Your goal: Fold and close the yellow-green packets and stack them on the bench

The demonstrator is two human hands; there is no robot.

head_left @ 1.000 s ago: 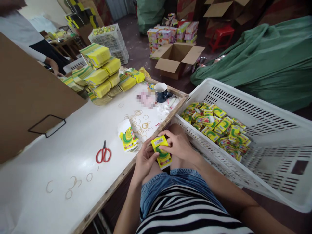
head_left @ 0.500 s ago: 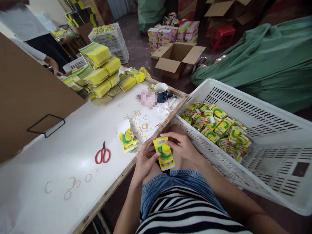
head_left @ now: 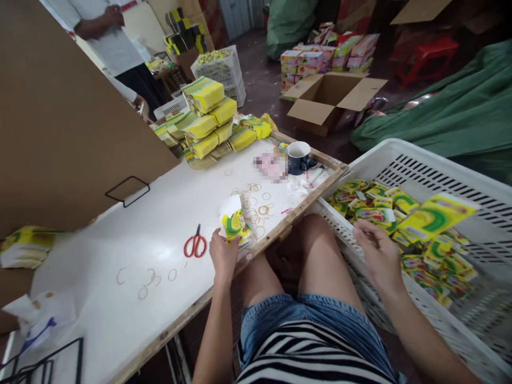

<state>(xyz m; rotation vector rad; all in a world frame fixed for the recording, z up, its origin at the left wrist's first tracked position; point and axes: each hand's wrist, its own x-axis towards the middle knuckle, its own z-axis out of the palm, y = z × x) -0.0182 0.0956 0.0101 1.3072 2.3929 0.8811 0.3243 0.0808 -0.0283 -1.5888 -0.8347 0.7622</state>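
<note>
Broad white table (head_left: 132,224) on your left, big white basket (head_left: 432,154) on your right, and your hands are well apart between them. Your left hand (head_left: 223,256) sits at the table's near edge with its fingers on the small stack of packets (head_left: 236,226); whether it pinches or only rests there, I cannot tell. Your right hand (head_left: 378,253) hovers over the basket rim, fingers loose, holding nothing. One loose packet (head_left: 436,216) shows blurred above the heap in the basket, clear of your fingers. These look light, thin and glossy, so likely floppy and slippery: pinch the stack across its short sides and squeeze so the sheets don't fan out. Red scissors (head_left: 195,245) lie just beside your left hand, and rubber bands (head_left: 256,205) are scattered beyond the stack.
</note>
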